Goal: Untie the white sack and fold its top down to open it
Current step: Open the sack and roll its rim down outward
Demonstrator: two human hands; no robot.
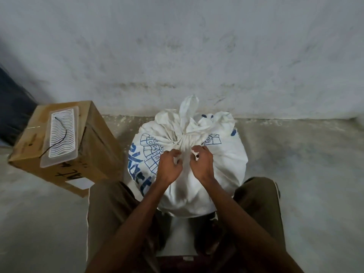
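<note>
A full white sack (222,154) with blue printing stands on the floor between my knees. Its top is gathered and tied into a knot (185,141), and the loose end of the cloth (188,107) sticks up behind it. My left hand (169,164) and my right hand (201,161) sit side by side on the near side of the knot. The fingers of both are curled and pinch white strands of the tie.
A brown cardboard box (94,146) stands to the left of the sack, with a white ribbed plastic piece (60,136) and a black wire on top. A grey wall (197,56) rises just behind the sack. The floor (305,154) is bare concrete.
</note>
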